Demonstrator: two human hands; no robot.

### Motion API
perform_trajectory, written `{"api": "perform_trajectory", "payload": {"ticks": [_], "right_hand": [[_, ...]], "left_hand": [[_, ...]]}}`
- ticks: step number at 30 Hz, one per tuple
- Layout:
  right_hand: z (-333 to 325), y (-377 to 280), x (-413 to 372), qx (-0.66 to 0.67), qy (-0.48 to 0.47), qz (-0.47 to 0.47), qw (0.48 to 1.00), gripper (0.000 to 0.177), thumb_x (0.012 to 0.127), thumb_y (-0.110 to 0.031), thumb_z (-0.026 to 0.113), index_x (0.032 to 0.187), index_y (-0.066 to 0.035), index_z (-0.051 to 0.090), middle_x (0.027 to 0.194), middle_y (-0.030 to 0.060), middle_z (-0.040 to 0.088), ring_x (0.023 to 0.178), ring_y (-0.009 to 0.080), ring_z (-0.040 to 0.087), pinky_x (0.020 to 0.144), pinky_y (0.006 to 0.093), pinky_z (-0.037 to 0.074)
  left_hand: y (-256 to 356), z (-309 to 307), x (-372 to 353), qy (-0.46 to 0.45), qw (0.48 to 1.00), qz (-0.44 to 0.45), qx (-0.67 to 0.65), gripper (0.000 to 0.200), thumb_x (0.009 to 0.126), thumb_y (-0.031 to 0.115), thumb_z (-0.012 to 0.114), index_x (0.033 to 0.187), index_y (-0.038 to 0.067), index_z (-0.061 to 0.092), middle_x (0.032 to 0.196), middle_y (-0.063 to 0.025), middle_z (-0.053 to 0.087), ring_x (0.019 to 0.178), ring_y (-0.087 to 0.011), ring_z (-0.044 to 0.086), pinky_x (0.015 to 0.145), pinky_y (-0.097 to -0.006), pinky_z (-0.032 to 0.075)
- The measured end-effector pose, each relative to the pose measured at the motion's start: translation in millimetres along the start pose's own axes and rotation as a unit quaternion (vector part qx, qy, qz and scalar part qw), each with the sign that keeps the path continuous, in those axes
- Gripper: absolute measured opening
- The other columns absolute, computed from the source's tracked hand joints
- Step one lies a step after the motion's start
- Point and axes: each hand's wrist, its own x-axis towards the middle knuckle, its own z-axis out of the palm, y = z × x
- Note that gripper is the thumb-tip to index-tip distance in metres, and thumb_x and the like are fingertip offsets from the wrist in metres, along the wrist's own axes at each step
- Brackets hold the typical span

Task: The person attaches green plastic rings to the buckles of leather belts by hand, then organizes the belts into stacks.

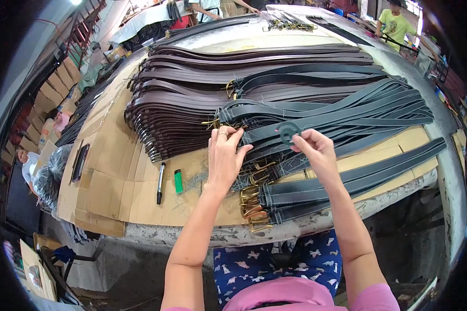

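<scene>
A pile of black stitched belts (316, 118) lies on the worktable, their buckle ends toward my left hand (226, 155). My left hand's fingers curl over the buckle end of a belt in this pile, thumb against its near side. Loose thread ends stick out around the stitching there. My right hand (316, 150) is closed on a small dark green ring-handled tool (290, 133), held just above the belts; its working end is hard to make out. Nearer me lies a second bunch of black belts (347, 181) with gold-coloured buckles (250, 202).
Dark brown belts (176, 103) are stacked beyond the black ones. A black marker (161, 184), a green lighter (178, 181) and thread scraps (196, 180) lie on cardboard (106, 171) at left. People stand around the table, one in a yellow shirt (395, 27).
</scene>
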Motion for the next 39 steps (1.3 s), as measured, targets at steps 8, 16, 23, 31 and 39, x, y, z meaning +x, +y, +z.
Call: {"api": "perform_trajectory", "payload": {"ticks": [8, 16, 23, 31, 39], "right_hand": [[37.3, 29.7, 35.4, -0.059, -0.025, -0.070, 0.996, 0.020, 0.099, -0.015, 0.060, 0.089, 0.001, 0.055, 0.079, -0.0023, 0.060, 0.075, 0.0019, 0.051, 0.065, 0.0211, 0.042], [62.7, 35.7, 24.5, -0.149, -0.062, -0.164, 0.973, 0.022, 0.107, -0.021, 0.042, 0.102, 0.000, 0.044, 0.083, 0.0171, 0.069, 0.068, 0.0235, 0.069, 0.062, 0.0320, 0.051], [58.1, 17.8, 24.1, -0.090, 0.033, -0.113, 0.989, 0.020, 0.103, -0.017, 0.050, 0.093, 0.000, 0.053, 0.076, 0.0046, 0.062, 0.065, 0.0115, 0.059, 0.064, 0.0243, 0.046], [54.4, 34.7, 33.2, -0.204, 0.017, -0.178, 0.963, 0.017, 0.093, -0.007, 0.062, 0.083, 0.006, 0.057, 0.080, 0.0069, 0.056, 0.074, 0.0135, 0.052, 0.069, 0.0276, 0.044], [50.1, 42.6, 32.2, -0.176, 0.022, -0.208, 0.962, 0.016, 0.090, -0.007, 0.066, 0.085, 0.006, 0.058, 0.080, 0.0104, 0.057, 0.072, 0.0180, 0.055, 0.069, 0.0299, 0.046]], "left_hand": [[-5.3, -3.1, -3.9, -0.021, 0.984, 0.161, -0.074, 0.012, 0.076, 0.003, 0.076, 0.087, 0.005, 0.073, 0.103, -0.0093, 0.068, 0.099, -0.0257, 0.062, 0.089, -0.0411, 0.049], [-8.7, -27.3, -8.1, 0.072, 0.996, 0.038, -0.045, 0.015, 0.073, 0.006, 0.081, 0.086, 0.006, 0.074, 0.078, -0.0037, 0.066, 0.081, -0.0216, 0.061, 0.080, -0.0364, 0.047], [-4.9, -12.0, -3.9, 0.008, 0.999, 0.029, -0.045, 0.035, 0.072, 0.012, 0.082, 0.104, 0.002, 0.072, 0.102, -0.0095, 0.064, 0.097, -0.0274, 0.058, 0.086, -0.0370, 0.048], [4.5, 0.7, 1.6, 0.036, 0.999, -0.006, -0.035, 0.021, 0.075, 0.011, 0.079, 0.091, -0.002, 0.073, 0.089, -0.0111, 0.065, 0.087, -0.0274, 0.061, 0.075, -0.0365, 0.050], [10.8, 0.9, 10.4, 0.020, 0.999, -0.038, -0.006, 0.008, 0.078, 0.006, 0.073, 0.080, -0.001, 0.072, 0.081, -0.0120, 0.065, 0.082, -0.0289, 0.062, 0.075, -0.0377, 0.049]]}}
